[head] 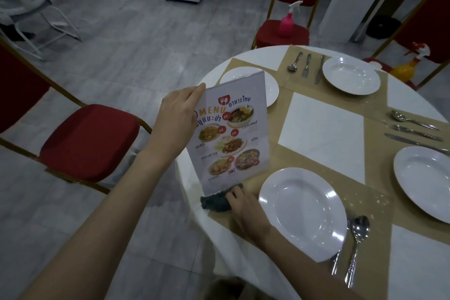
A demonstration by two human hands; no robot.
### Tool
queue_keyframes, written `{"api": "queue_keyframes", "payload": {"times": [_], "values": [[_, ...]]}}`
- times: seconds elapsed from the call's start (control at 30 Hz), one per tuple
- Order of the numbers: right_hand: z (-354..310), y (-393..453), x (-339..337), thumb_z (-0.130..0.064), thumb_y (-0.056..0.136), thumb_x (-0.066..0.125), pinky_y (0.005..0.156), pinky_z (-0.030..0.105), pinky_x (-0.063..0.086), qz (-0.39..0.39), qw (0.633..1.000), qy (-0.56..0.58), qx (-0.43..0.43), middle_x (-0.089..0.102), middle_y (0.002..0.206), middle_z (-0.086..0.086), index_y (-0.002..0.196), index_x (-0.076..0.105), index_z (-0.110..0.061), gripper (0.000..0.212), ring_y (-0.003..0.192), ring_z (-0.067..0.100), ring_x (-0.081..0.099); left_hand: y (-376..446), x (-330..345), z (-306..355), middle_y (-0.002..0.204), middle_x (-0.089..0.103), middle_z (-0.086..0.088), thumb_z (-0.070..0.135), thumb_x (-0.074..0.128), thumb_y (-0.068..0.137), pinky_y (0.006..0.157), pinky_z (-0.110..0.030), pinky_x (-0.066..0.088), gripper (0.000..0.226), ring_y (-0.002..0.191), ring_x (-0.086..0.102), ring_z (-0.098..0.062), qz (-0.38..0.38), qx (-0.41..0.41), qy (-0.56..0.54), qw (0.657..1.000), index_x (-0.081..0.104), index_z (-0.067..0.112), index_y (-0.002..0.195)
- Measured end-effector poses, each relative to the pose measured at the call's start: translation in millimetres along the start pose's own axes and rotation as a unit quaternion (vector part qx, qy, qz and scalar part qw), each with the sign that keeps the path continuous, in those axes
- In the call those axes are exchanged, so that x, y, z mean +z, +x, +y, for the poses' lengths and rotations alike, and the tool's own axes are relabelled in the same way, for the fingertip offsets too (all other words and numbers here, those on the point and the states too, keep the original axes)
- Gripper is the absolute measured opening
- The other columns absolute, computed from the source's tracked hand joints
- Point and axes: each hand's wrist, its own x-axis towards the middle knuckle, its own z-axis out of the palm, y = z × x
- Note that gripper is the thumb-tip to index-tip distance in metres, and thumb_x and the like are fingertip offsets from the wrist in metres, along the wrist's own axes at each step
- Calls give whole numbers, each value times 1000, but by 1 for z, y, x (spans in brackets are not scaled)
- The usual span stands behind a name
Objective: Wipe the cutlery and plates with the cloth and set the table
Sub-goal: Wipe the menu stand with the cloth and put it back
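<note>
The person's left hand (174, 120) held the upright menu card (232, 129) by its left edge, grip closed around that edge with the thumb in front. The right hand (239, 204) pressed down on a dark cloth (215, 200) bunched at the foot of the card, on the near-left edge of the round worktop (321, 129); whether its fingers were clenched in the cloth or lay flat on it I could not tell.

I counted four white plates: one (303, 214) just beside the right hand, one (425, 182) at the right edge, one (350, 75) at the far side, and one (270, 87) partly hidden behind the card. Three sets of cutlery lay out: a spoon, fork and knife (306, 66) left of the far plate, another three (414, 126) above the right-hand plate, and a spoon (358, 234) beside a second, partly hidden piece right of the near plate.

Two spray bottles stood on red chairs, a pink one (288, 22) and a yellow one (406, 68). A third red chair (90, 141) stood to the left.
</note>
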Motion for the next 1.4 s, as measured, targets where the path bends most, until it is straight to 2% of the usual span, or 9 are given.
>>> {"api": "queue_keyframes", "payload": {"times": [0.13,0.27,0.4,0.53,0.67,0.8,1.17,1.27,1.4], "values": [[9,3,-12,-50,85,57,86,24,48,15,994,92,63,57,113,-2,111,57,-20,39,100,14,54,-5,2,1,135,53,-16,-7,53,86,109,-47,33,57,121,49,-34,15,14,-5,1000,42,1,141],[37,15,-54,-47,90,60,79,27,53,256,936,166,177,54,109,-6,110,57,-19,35,95,8,52,-17,11,3,153,30,-18,1,54,92,120,-43,21,55,144,25,-30,89,2,-32,996,38,3,144],[60,47,-99,-44,94,54,90,31,50,326,874,234,274,45,129,-1,133,45,-20,46,113,14,49,-45,29,17,154,21,-10,24,55,97,104,1,25,61,141,24,-18,164,-138,-182,960,24,17,149],[61,65,-114,-37,97,52,84,33,53,293,883,266,252,55,113,-1,121,56,-17,32,102,16,56,-63,40,25,131,35,-3,35,61,93,92,-30,52,67,119,44,-20,207,-212,-221,929,24,24,147],[62,65,-113,-33,96,57,78,26,51,307,875,280,247,57,101,-6,112,62,-17,23,92,14,58,-70,38,31,107,39,8,23,61,93,68,-9,46,46,89,48,-4,225,-208,-215,927,42,16,134],[61,63,-116,-28,92,63,76,26,52,335,859,296,249,61,96,-6,109,66,-15,21,85,10,59,-64,32,30,97,46,6,14,64,91,71,-1,41,26,80,45,1,213,-202,-191,937,57,10,116],[114,43,-190,-22,87,71,66,9,42,420,819,289,262,65,91,-1,96,66,-15,13,76,4,57,35,20,73,91,50,1,14,62,91,65,-14,46,14,78,54,-13,195,-85,-203,956,61,9,104],[146,26,-217,-23,86,72,66,17,45,440,806,270,290,67,90,1,93,67,-15,12,77,10,60,72,32,100,90,53,-4,15,63,90,70,-32,51,13,77,54,-17,182,-58,-219,957,61,9,101],[192,-1,-244,-22,85,73,69,31,51,456,794,242,322,69,88,3,92,68,-11,14,78,16,63,115,60,145,88,53,-4,16,62,91,69,-33,48,10,74,54,-19,155,-32,-232,960,61,6,94]]}}
